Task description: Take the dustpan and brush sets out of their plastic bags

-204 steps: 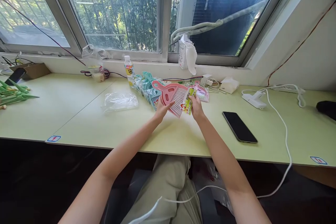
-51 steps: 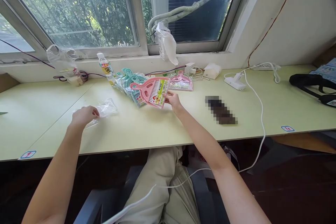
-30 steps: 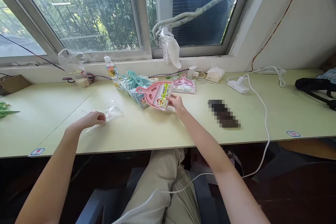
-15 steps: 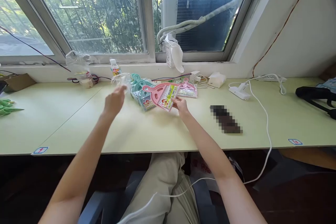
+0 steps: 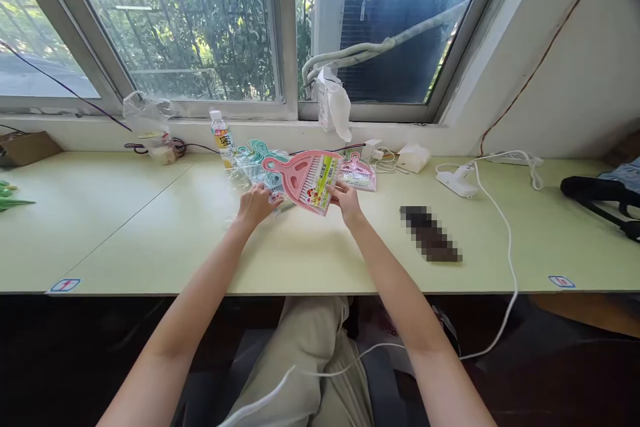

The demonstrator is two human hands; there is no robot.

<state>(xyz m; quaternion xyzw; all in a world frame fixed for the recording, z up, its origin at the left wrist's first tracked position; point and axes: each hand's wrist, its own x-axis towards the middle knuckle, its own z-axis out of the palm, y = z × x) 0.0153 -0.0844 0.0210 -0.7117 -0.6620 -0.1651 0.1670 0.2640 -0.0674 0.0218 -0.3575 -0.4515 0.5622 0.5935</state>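
Note:
My right hand (image 5: 345, 200) grips the lower right edge of a pink dustpan-and-brush set (image 5: 297, 180), packed with a yellow-green label. It is held tilted above the table, its handle end toward the left. My left hand (image 5: 256, 205) is closed at the near side of a pile of teal dustpan-and-brush sets (image 5: 257, 153). Clear plastic bag film (image 5: 237, 173) spreads over the pile's left part and runs to my left fingers, which are partly hidden. A second pink dustpan set (image 5: 357, 177) lies behind my right hand.
A drink bottle (image 5: 223, 137) stands behind the pile. On the right are a pixelated dark object (image 5: 431, 233), a white power strip (image 5: 456, 182) with its cable, and a black strap-like item (image 5: 600, 193). A cardboard box (image 5: 30, 149) and green items (image 5: 13, 197) are at the left.
My left hand has moved right and toward me, bringing the clear plastic over the teal pile. My right hand still holds the pink set, nearly in place.

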